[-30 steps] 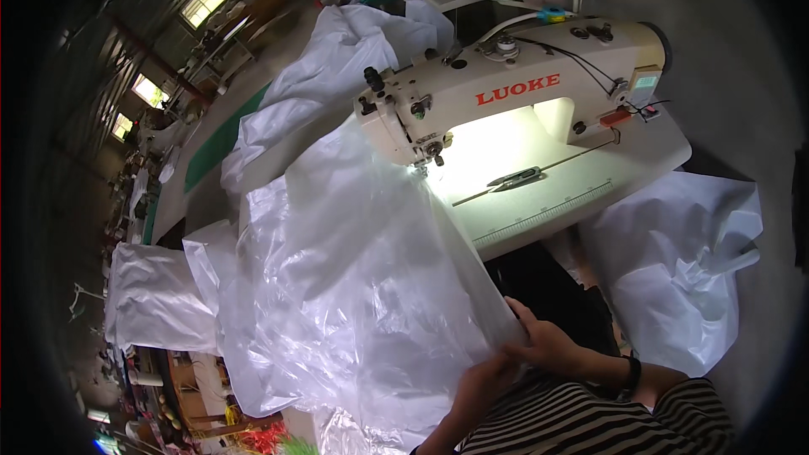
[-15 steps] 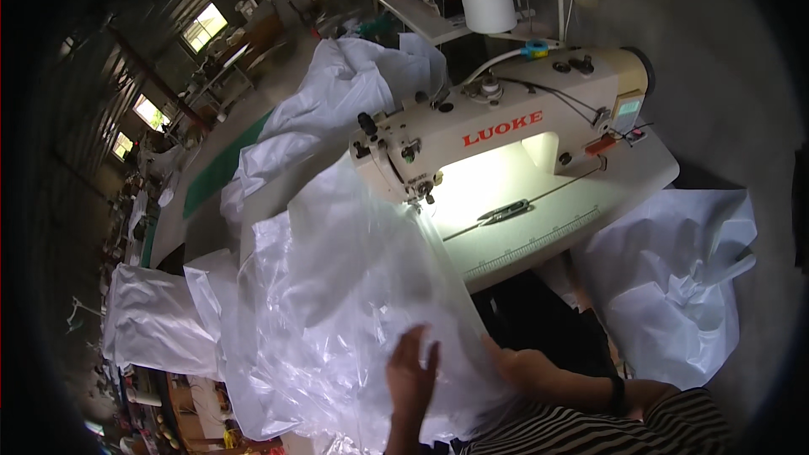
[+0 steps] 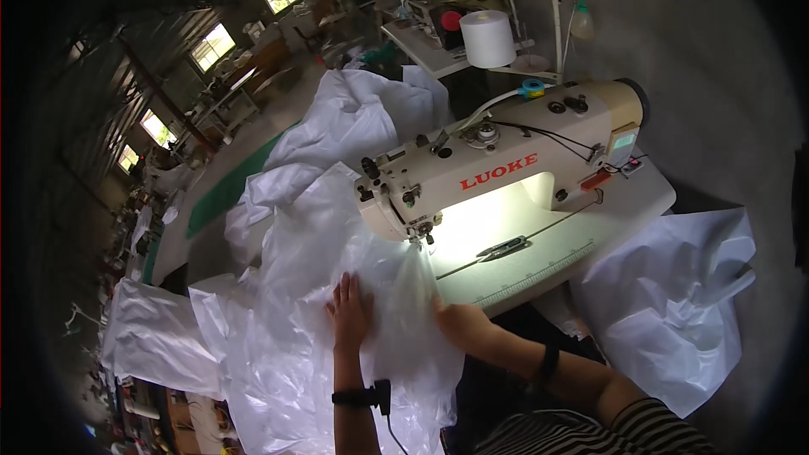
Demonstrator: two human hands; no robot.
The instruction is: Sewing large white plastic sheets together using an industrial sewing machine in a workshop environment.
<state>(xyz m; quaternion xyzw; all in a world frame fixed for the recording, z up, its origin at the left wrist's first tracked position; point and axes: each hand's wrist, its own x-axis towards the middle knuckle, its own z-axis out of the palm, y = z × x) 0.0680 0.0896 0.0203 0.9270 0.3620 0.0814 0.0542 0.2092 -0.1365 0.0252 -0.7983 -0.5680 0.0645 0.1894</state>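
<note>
A large translucent white plastic sheet (image 3: 278, 379) drapes over the front of the sewing machine (image 3: 497, 164), and its right part runs up under the lit needle area. My left hand (image 3: 350, 312) lies flat on the sheet, fingers spread, left of and below the needle. Closer to the machine bed, my right hand (image 3: 462, 322) is closed on the sheet's right edge, its fingertips partly hidden. Black-handled thread snips (image 3: 504, 248) rest on the bright bed, away from both hands.
White sheeting (image 3: 337, 114) is heaped behind the machine on a table with a green strip (image 3: 227, 190). Another crumpled white sheet (image 3: 674, 312) hangs at the right by the wall. A white thread cone (image 3: 489, 40) stands behind the machine.
Both hands have moved up toward the needle. My left hand has come down flat on the sheet, and the right one has shifted along its edge; the sheet now lies more bunched.
</note>
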